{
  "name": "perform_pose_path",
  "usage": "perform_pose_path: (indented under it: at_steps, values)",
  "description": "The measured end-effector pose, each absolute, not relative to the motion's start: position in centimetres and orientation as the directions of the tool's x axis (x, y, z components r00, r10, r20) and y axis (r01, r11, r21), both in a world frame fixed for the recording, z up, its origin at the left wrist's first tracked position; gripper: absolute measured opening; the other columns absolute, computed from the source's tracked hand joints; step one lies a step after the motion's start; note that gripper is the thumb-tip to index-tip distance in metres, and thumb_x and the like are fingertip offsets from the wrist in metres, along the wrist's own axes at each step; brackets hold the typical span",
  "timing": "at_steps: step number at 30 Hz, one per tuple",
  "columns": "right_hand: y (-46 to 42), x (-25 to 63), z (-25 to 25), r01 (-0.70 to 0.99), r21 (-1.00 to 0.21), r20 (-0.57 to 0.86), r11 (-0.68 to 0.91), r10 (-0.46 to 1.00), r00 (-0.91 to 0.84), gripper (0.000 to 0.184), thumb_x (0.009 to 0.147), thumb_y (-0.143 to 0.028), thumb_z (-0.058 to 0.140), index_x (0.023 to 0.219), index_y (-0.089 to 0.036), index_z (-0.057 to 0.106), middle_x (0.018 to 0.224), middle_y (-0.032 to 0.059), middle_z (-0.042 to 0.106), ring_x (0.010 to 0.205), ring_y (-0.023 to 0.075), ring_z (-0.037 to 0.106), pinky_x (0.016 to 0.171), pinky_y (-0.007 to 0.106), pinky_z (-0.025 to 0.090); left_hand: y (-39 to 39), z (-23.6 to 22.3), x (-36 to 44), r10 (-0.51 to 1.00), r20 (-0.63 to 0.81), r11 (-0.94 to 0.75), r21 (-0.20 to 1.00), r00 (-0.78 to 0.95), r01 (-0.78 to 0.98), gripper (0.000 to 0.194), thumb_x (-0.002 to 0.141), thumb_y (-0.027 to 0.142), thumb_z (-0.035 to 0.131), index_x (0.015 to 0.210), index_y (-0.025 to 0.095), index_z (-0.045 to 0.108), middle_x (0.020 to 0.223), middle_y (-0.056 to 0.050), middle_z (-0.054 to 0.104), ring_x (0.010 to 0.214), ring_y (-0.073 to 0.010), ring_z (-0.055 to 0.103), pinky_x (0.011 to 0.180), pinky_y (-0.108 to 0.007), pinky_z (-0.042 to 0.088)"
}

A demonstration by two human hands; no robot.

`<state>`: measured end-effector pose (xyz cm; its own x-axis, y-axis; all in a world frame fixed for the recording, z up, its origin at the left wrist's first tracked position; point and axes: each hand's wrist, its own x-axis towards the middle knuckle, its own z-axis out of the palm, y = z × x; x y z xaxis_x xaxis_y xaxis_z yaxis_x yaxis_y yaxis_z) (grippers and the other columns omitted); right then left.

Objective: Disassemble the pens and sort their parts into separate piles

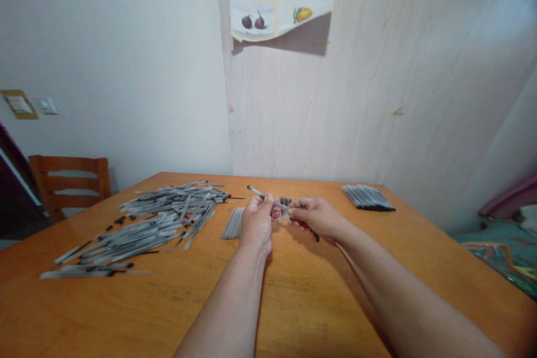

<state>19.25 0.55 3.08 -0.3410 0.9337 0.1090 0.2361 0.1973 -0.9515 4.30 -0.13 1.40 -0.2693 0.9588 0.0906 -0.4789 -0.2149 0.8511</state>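
Above the middle of the table, a slim clear pen [278, 205] with a black end slants down from upper left to right between my two hands. My left hand [259, 218] is closed on it, thumb along the barrel. The fingers of my right hand [310, 214] pinch it near its lower right part. A black tip [315, 235] shows beneath my right hand; whether it belongs to the same pen I cannot tell. Just beside my left hand lies a row of clear pen barrels [231, 224]. Behind and between the hands, a group of dark-tipped thin pieces [286, 201] is partly hidden.
A loose heap of pens and parts [142, 235] spreads over the left of the wooden table [201, 307]. At the back right lies a neat row of black-ended pens [367, 197]. A wooden chair [69, 179] stands at the left, and a wall rises behind the table.
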Motion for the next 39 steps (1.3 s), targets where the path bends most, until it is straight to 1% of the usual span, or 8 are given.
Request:
perform_pose_path:
  at_steps: [5, 13, 19, 24, 28, 31, 36, 39]
  values:
    - [0.4, 19.0, 3.2, 0.240, -0.951, 0.105, 0.196, 0.932, -0.347, 0.010, 0.076, -0.025, 0.063, 0.071, -0.018, 0.059, 0.058, -0.0031, 0.056, 0.051, 0.0081, 0.048, 0.049, 0.020, 0.037, -0.1, 1.4, 4.3, 0.952, 0.107, -0.235, 0.856, -0.286, -0.460, 0.034, 0.070, 0.041, 0.076, 0.081, 0.015, 0.057, 0.069, 0.001, 0.062, 0.058, -0.0064, 0.055, 0.057, -0.018, 0.045]
    - [0.5, 18.6, 2.8, 0.252, -0.949, 0.094, 0.191, 0.931, -0.354, 0.009, 0.078, -0.024, 0.061, 0.071, -0.019, 0.057, 0.055, -0.0035, 0.055, 0.050, 0.0087, 0.047, 0.050, 0.020, 0.037, -0.3, 1.6, 4.4, 0.942, 0.107, -0.241, 0.875, -0.319, -0.420, 0.034, 0.071, 0.043, 0.074, 0.082, 0.014, 0.059, 0.071, 0.000, 0.063, 0.059, -0.0068, 0.055, 0.058, -0.018, 0.043]
    - [0.4, 18.6, 2.9, 0.298, -0.931, 0.108, 0.209, 0.940, -0.323, 0.009, 0.080, -0.022, 0.060, 0.073, -0.017, 0.058, 0.055, -0.0046, 0.053, 0.050, 0.0078, 0.047, 0.049, 0.019, 0.035, -0.6, 2.1, 4.4, 0.942, 0.121, -0.241, 0.894, -0.313, -0.378, 0.034, 0.068, 0.039, 0.074, 0.090, 0.016, 0.062, 0.079, -0.002, 0.066, 0.068, -0.0099, 0.059, 0.060, -0.019, 0.042]
    - [0.2, 18.5, 3.3, 0.346, -0.922, 0.063, 0.172, 0.950, -0.306, 0.011, 0.081, -0.021, 0.059, 0.071, -0.018, 0.056, 0.054, -0.0047, 0.052, 0.050, 0.0074, 0.048, 0.047, 0.017, 0.033, -0.9, 2.3, 4.6, 0.936, 0.174, -0.267, 0.919, -0.306, -0.292, 0.033, 0.073, 0.037, 0.069, 0.099, 0.016, 0.063, 0.083, -0.002, 0.067, 0.070, -0.0109, 0.058, 0.062, -0.020, 0.040]
    - [0.3, 18.9, 3.5, 0.384, -0.906, 0.054, 0.179, 0.948, -0.314, 0.009, 0.083, -0.023, 0.058, 0.076, -0.017, 0.060, 0.058, -0.0032, 0.055, 0.053, 0.0078, 0.051, 0.048, 0.016, 0.036, -0.8, 2.2, 4.7, 0.918, 0.253, -0.333, 0.911, -0.307, -0.245, 0.028, 0.076, 0.035, 0.067, 0.096, 0.016, 0.064, 0.082, -0.002, 0.066, 0.074, -0.0114, 0.058, 0.070, -0.022, 0.043]
    - [0.4, 19.3, 3.6, 0.429, -0.885, 0.036, 0.181, 0.945, -0.325, 0.009, 0.083, -0.025, 0.059, 0.080, -0.018, 0.064, 0.062, -0.0023, 0.057, 0.053, 0.0082, 0.051, 0.047, 0.017, 0.037, -0.8, 2.0, 4.8, 0.915, 0.285, -0.353, 0.909, -0.286, -0.224, 0.027, 0.077, 0.035, 0.066, 0.096, 0.016, 0.064, 0.083, -0.002, 0.066, 0.076, -0.0120, 0.058, 0.070, -0.022, 0.043]
    - [0.8, 19.8, 3.8, 0.421, -0.889, 0.048, 0.181, 0.950, -0.308, 0.007, 0.081, -0.021, 0.056, 0.078, -0.018, 0.062, 0.062, -0.0023, 0.057, 0.054, 0.0085, 0.051, 0.047, 0.018, 0.038, -0.7, 1.7, 4.9, 0.919, 0.317, -0.364, 0.911, -0.235, -0.194, 0.027, 0.079, 0.035, 0.065, 0.098, 0.016, 0.062, 0.081, 0.000, 0.062, 0.066, -0.0094, 0.053, 0.063, -0.021, 0.041]
    - [1.1, 20.0, 4.0, 0.374, -0.915, 0.071, 0.150, 0.973, -0.218, 0.005, 0.080, -0.021, 0.056, 0.076, -0.018, 0.059, 0.061, -0.0024, 0.058, 0.051, 0.0085, 0.050, 0.047, 0.019, 0.038, -0.6, 1.4, 5.0, 0.915, 0.346, -0.380, 0.912, -0.206, -0.152, 0.027, 0.082, 0.036, 0.063, 0.100, 0.017, 0.062, 0.081, 0.001, 0.061, 0.063, -0.0090, 0.052, 0.061, -0.021, 0.041]
